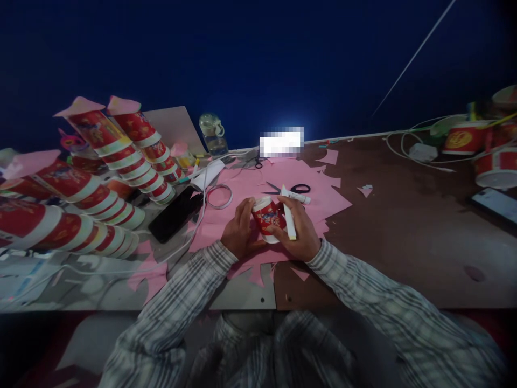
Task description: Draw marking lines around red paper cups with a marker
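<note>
A red and white paper cup (268,218) is held upside down or tilted between my two hands, over pink paper. My left hand (239,229) is closed around its left side. On the other side, my right hand (301,229) grips a slim white tube (290,222) with a pale yellow end, and its thumb presses the cup. Just beyond lie black-handled scissors (300,188) and a white squeeze tube (298,198) on the pink paper sheets (246,188). A roll of tape (219,196) rests left of my hands.
Tall stacks of red paper cups (121,156) with pink tops crowd the left, near a black phone (173,215). A water bottle (214,134) stands at the back. White cable (197,215) crosses the left side. More cups (464,138) and another phone (495,207) are at right.
</note>
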Demonstrator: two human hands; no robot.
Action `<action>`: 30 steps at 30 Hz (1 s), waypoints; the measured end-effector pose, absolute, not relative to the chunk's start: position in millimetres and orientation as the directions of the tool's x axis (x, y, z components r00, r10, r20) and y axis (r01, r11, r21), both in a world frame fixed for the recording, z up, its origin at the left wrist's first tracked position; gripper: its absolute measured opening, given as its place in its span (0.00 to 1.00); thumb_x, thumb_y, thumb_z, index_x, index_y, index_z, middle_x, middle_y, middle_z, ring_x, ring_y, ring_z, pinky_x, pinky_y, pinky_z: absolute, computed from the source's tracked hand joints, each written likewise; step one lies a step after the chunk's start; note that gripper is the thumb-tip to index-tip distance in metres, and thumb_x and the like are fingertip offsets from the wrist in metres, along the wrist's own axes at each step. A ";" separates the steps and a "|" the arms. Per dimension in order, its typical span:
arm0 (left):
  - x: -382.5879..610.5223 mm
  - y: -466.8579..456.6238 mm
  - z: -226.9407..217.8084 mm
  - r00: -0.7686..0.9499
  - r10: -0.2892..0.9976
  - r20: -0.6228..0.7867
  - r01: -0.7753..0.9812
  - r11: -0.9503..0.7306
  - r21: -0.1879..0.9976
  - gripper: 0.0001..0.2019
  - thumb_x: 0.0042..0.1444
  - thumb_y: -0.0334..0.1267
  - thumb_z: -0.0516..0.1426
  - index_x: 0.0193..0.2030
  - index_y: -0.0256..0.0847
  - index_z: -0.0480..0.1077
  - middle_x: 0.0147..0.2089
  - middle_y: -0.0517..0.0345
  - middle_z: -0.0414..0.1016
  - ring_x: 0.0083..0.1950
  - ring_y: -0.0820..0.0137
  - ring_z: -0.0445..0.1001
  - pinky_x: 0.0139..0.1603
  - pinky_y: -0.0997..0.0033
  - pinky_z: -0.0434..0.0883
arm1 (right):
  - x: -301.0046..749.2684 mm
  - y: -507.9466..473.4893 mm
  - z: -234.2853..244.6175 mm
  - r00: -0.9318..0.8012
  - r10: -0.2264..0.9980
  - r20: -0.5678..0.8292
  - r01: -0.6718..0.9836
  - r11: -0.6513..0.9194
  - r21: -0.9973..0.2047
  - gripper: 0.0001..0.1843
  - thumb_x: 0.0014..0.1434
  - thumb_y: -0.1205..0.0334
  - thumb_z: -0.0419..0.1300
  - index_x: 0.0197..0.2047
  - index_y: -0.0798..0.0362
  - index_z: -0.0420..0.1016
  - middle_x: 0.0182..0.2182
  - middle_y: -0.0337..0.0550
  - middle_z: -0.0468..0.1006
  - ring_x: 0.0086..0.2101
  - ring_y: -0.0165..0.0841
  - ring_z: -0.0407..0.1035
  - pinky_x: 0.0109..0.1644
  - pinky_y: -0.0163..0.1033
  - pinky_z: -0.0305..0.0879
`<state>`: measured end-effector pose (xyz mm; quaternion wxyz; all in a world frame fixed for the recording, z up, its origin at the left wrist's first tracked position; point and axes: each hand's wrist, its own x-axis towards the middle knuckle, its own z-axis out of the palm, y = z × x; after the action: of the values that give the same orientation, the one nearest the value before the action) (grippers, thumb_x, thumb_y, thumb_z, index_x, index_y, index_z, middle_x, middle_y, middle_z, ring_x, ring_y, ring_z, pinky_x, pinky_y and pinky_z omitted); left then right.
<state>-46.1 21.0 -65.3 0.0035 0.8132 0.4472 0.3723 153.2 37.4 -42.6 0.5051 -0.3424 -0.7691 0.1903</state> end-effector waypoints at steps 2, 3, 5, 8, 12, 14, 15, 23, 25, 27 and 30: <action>-46.1 20.7 -64.3 0.302 0.744 0.596 0.733 -0.581 0.354 0.51 0.56 0.69 0.54 0.74 0.37 0.41 0.66 0.28 0.61 0.68 0.44 0.66 0.55 0.47 0.77 | 153.4 36.8 -41.2 -0.256 0.709 0.657 0.320 0.704 -0.635 0.31 0.62 0.51 0.62 0.64 0.52 0.61 0.50 0.57 0.74 0.47 0.47 0.71 0.52 0.58 0.72; -46.3 20.6 -64.1 0.296 0.754 0.587 0.738 -0.570 0.361 0.51 0.55 0.69 0.55 0.74 0.38 0.41 0.66 0.27 0.61 0.68 0.43 0.66 0.53 0.47 0.78 | 153.7 36.6 -40.8 -0.258 0.709 0.656 0.316 0.704 -0.637 0.31 0.62 0.52 0.62 0.64 0.52 0.61 0.49 0.56 0.74 0.46 0.47 0.71 0.51 0.58 0.73; -46.9 20.4 -64.3 0.290 0.768 0.571 0.744 -0.557 0.370 0.51 0.55 0.68 0.56 0.74 0.37 0.41 0.67 0.26 0.61 0.67 0.43 0.66 0.50 0.48 0.80 | 154.3 36.5 -40.8 -0.265 0.714 0.648 0.315 0.700 -0.642 0.31 0.62 0.52 0.62 0.64 0.52 0.61 0.48 0.55 0.74 0.45 0.46 0.71 0.50 0.57 0.73; -47.7 20.9 -65.0 0.304 0.770 0.561 0.738 -0.563 0.372 0.51 0.56 0.66 0.57 0.73 0.36 0.41 0.66 0.26 0.62 0.66 0.43 0.69 0.48 0.50 0.81 | 155.5 36.5 -41.2 -0.277 0.717 0.639 0.319 0.696 -0.643 0.31 0.62 0.53 0.62 0.64 0.51 0.61 0.47 0.54 0.74 0.44 0.45 0.71 0.49 0.57 0.73; -46.9 21.6 -64.2 0.313 0.759 0.571 0.717 -0.583 0.382 0.48 0.58 0.62 0.57 0.73 0.34 0.40 0.65 0.26 0.65 0.64 0.46 0.72 0.51 0.49 0.80 | 156.7 34.9 -38.2 -0.298 0.705 0.643 0.298 0.709 -0.639 0.31 0.61 0.53 0.62 0.64 0.51 0.60 0.48 0.54 0.74 0.46 0.47 0.71 0.50 0.57 0.73; -46.1 21.0 -63.5 0.290 0.761 0.580 0.718 -0.574 0.394 0.47 0.58 0.61 0.59 0.73 0.34 0.42 0.65 0.27 0.65 0.61 0.48 0.74 0.51 0.50 0.80 | 157.2 33.1 -34.7 -0.307 0.694 0.651 0.276 0.720 -0.637 0.31 0.61 0.53 0.62 0.65 0.50 0.60 0.48 0.54 0.74 0.45 0.46 0.71 0.50 0.56 0.73; -46.0 20.6 -63.3 0.276 0.764 0.583 0.719 -0.567 0.402 0.47 0.57 0.60 0.60 0.72 0.34 0.44 0.65 0.27 0.65 0.60 0.49 0.75 0.51 0.50 0.80 | 157.5 32.0 -32.7 -0.305 0.686 0.661 0.265 0.728 -0.633 0.31 0.61 0.53 0.62 0.65 0.50 0.60 0.48 0.53 0.73 0.45 0.46 0.71 0.49 0.56 0.73; -50.0 23.0 -65.9 0.228 0.774 0.591 0.630 -0.580 0.516 0.48 0.53 0.55 0.65 0.72 0.41 0.43 0.68 0.31 0.62 0.67 0.49 0.70 0.56 0.48 0.79 | 159.2 25.7 -29.4 -0.207 0.619 0.758 0.202 0.785 -0.586 0.26 0.61 0.59 0.62 0.61 0.48 0.64 0.42 0.49 0.74 0.41 0.43 0.71 0.48 0.55 0.73; -50.6 23.8 -65.2 0.225 0.743 0.631 0.611 -0.612 0.502 0.49 0.53 0.56 0.65 0.72 0.44 0.42 0.68 0.33 0.62 0.68 0.48 0.68 0.58 0.46 0.79 | 159.6 25.9 -33.0 -0.160 0.654 0.739 0.180 0.756 -0.630 0.26 0.62 0.57 0.62 0.62 0.48 0.63 0.44 0.50 0.73 0.42 0.43 0.73 0.50 0.56 0.74; -50.8 23.7 -63.8 0.234 0.730 0.642 0.616 -0.622 0.483 0.50 0.54 0.58 0.64 0.73 0.46 0.39 0.68 0.34 0.62 0.70 0.48 0.67 0.60 0.45 0.78 | 159.7 26.6 -36.0 -0.158 0.713 0.683 0.145 0.701 -0.698 0.27 0.63 0.54 0.61 0.63 0.49 0.62 0.47 0.53 0.72 0.46 0.44 0.73 0.53 0.58 0.74; -51.5 23.2 -63.0 0.251 0.738 0.626 0.637 -0.613 0.468 0.49 0.56 0.61 0.61 0.74 0.46 0.37 0.69 0.36 0.61 0.70 0.47 0.66 0.62 0.44 0.76 | 159.2 27.8 -37.3 -0.219 0.783 0.582 0.094 0.611 -0.786 0.28 0.64 0.50 0.59 0.64 0.51 0.61 0.50 0.55 0.72 0.48 0.44 0.74 0.53 0.55 0.75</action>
<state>-51.5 23.2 -63.0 0.0592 0.7887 0.4358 0.4295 159.2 27.8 -37.3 0.5442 -0.3073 -0.7137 0.3164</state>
